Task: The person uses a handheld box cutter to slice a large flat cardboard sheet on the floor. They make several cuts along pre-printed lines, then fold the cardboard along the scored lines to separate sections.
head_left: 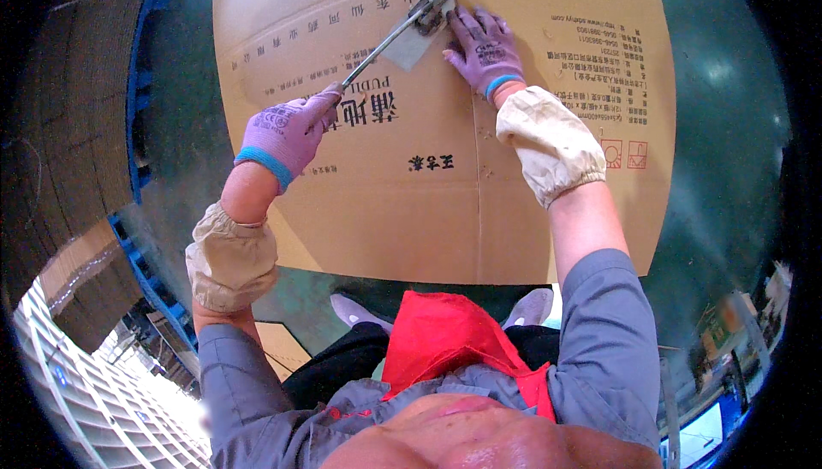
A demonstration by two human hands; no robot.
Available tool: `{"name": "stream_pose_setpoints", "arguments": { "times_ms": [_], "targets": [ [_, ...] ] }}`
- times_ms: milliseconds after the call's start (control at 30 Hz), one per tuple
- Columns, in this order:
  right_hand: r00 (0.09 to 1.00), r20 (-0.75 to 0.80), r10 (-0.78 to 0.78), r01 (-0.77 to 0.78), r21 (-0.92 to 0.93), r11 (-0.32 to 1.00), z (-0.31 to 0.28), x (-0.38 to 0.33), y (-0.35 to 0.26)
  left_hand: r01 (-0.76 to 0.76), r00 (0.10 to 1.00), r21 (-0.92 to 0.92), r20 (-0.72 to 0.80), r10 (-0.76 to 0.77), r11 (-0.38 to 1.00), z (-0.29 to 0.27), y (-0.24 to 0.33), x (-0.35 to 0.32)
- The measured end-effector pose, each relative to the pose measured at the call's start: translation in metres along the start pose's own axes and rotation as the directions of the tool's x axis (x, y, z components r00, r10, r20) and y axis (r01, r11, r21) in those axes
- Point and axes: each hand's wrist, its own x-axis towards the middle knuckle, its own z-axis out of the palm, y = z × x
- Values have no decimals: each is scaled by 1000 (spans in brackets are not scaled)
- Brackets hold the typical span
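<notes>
A large brown printed cardboard sheet lies in front of me, with a crease down its middle. My left hand, in a purple glove, is closed around the lower end of a long thin metal tool. The tool slants up to the right, and its dark head rests near the crease at the far edge. Under that head is a pale grey flat piece, whose kind I cannot make out. My right hand, gloved the same way, lies with fingers spread on the cardboard, just right of the tool's head.
Tall stacks of flat cardboard stand at the left beside blue pallet edges. A dark green floor surrounds the sheet. My shoes are at its near edge. Assorted items and a metal frame stand at the lower right.
</notes>
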Motion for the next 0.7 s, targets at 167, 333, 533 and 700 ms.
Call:
{"name": "stream_pose_setpoints", "arguments": {
  "times_ms": [167,333,533,700],
  "targets": [
    [1000,3,-2,2,11,1000,-4,2,-2,-55,997,-21,-46,54,998,0,-7,2],
    [1000,-22,6,-6,6,1000,1,2,-2,-52,997,-125,-63,44,991,19,-15,2],
    [996,86,23,-22,-21,1000,-9,3,-8,-60,994,-114,-103,48,992,68,-33,2],
    [1000,27,14,-13,-25,1000,4,1,-5,-72,988,-144,-149,50,987,81,-38,4]
  ]
}}
